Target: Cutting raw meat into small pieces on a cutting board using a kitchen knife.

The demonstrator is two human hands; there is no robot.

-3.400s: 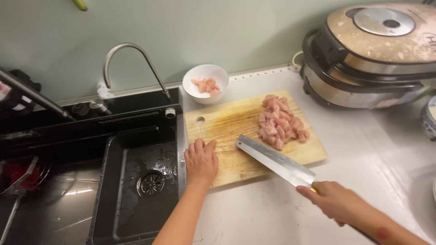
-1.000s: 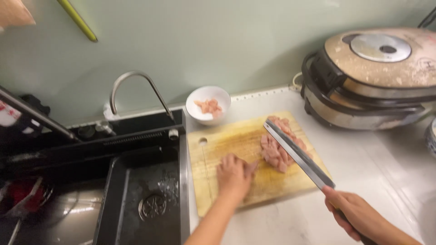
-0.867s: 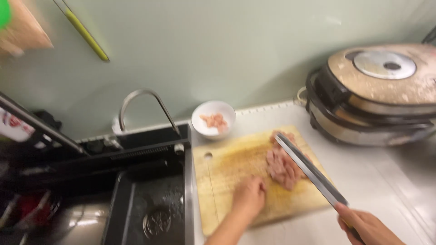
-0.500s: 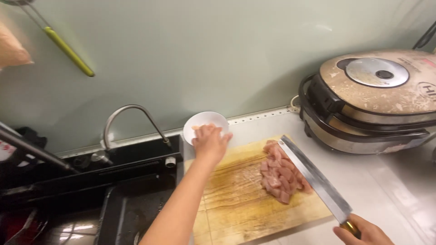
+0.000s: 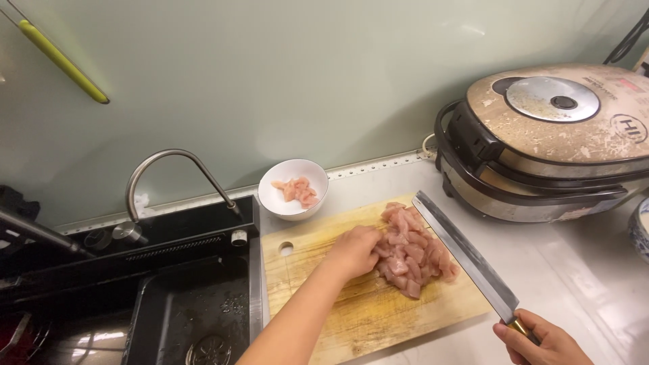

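A wooden cutting board (image 5: 318, 267) lies on the counter beside the sink. On it sits a pile of raw pink chicken pieces (image 5: 416, 253). My left hand (image 5: 353, 251) rests on the left side of the pile, fingers curled onto the meat. My right hand (image 5: 541, 341) grips the handle of a large cleaver (image 5: 466, 258), whose blade lies tilted along the pile's right side. A small white bowl (image 5: 280, 201) with a few chicken pieces stands behind the board.
A black sink (image 5: 182, 311) with a curved metal tap (image 5: 165, 169) is on the left. A large round electric cooker (image 5: 547, 142) stands at the back right. A green-handled utensil (image 5: 61, 61) hangs on the wall. A patterned bowl's edge (image 5: 639, 230) shows at far right.
My left hand went from the board to the white bowl, then came back down onto the chicken pile. The cleaver stayed beside the pile in my right hand.
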